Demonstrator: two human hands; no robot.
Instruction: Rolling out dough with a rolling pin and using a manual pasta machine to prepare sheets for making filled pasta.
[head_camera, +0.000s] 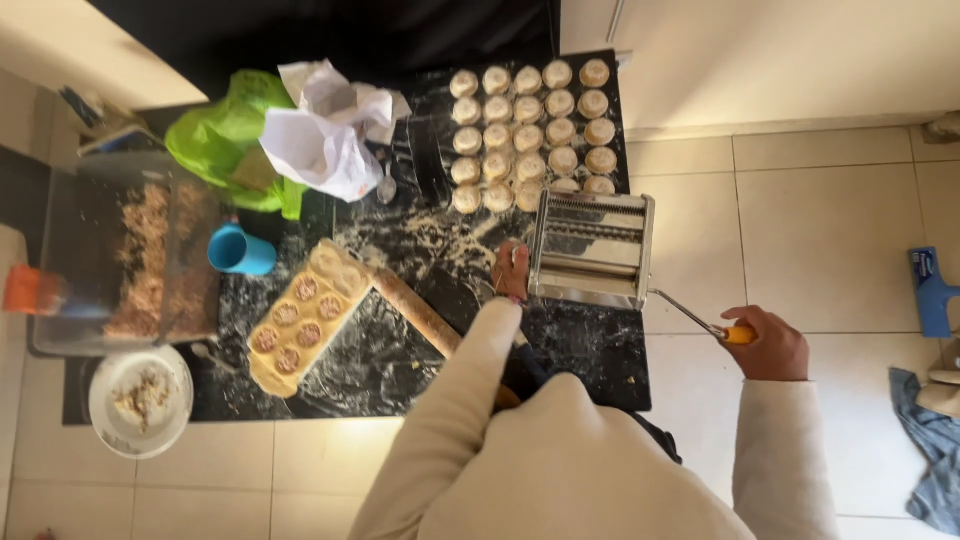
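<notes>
A steel pasta machine stands at the right end of a dark marble counter. My right hand is closed around the orange grip of its crank handle, out over the floor. My left hand rests against the machine's left side, fingers partly curled; whether it holds anything I cannot tell. Behind the machine lie several rows of round filled pasta pieces.
A wooden rolling pin lies beside a dough-covered ravioli mould with filling. A blue cup, green bag, crumpled paper, a glass dish of filling and a white plate sit left. Cloths lie on the tiled floor.
</notes>
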